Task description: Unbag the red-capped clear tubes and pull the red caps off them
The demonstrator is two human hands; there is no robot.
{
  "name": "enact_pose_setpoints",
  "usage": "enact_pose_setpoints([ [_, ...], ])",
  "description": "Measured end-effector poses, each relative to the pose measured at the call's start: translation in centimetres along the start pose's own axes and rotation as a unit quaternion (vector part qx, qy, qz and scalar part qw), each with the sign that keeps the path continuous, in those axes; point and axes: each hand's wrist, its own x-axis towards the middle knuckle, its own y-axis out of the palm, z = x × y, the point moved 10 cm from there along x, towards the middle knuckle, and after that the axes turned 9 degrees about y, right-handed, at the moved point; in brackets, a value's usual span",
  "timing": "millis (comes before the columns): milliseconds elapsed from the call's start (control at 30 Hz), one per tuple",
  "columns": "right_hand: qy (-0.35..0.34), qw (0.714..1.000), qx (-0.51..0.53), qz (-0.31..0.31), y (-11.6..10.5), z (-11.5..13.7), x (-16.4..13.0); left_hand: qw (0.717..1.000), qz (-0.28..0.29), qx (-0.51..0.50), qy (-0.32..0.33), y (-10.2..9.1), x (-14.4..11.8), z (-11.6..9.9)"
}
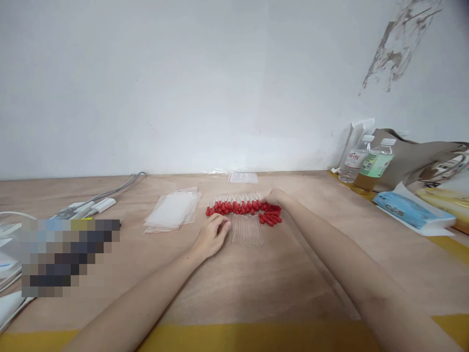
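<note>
In the middle of the table lies a row of droppers with red rubber bulbs (234, 208), their clear tubes pointing at the wall. Nearer to me is a bundle of clear thin tubes (247, 231), side by side. My left hand (213, 235) rests at the left end of these tubes, fingers curled and thumb close to the fingertips; what they pinch is too small to make out. At the right end of the dropper row my right hand (275, 197) has its fingers drawn together, fingertips partly hidden. Several loose red rubber bulbs (270, 217) lie just below it.
Clear plastic bags (172, 210) are stacked left of the droppers; another bag (243, 177) lies by the wall. Cables (120, 186) and a power strip (84, 208) are at left. Two bottles (377, 164), a tissue pack (412, 210) and a grey bag (414, 159) stand at right.
</note>
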Motion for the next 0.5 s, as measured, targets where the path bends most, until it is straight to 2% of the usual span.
enact_pose_setpoints([
  [133, 0.042, 0.999, -0.027, 0.014, -0.1, 0.2, -0.4, 1.000, 0.001, -0.003, -0.002, 0.0, 0.0, 0.0],
  [267, -0.009, 1.000, 0.003, 0.016, -1.2, 2.7, -2.4, 1.000, -0.011, -0.011, -0.009, -0.1, -0.2, 0.3],
  [400, -0.115, 0.993, 0.035, -0.005, -2.6, 4.7, -7.4, 0.998, -0.053, -0.002, -0.012, -0.8, -0.4, 0.6],
  [433, -0.191, 0.981, 0.014, -0.036, -3.0, 5.7, -9.5, 0.998, -0.068, 0.005, -0.012, -1.1, -0.4, 0.6],
  [500, -0.320, 0.944, -0.051, -0.064, -2.6, 6.7, -13.8, 0.995, -0.094, 0.023, -0.001, -1.8, -0.5, 0.2],
])
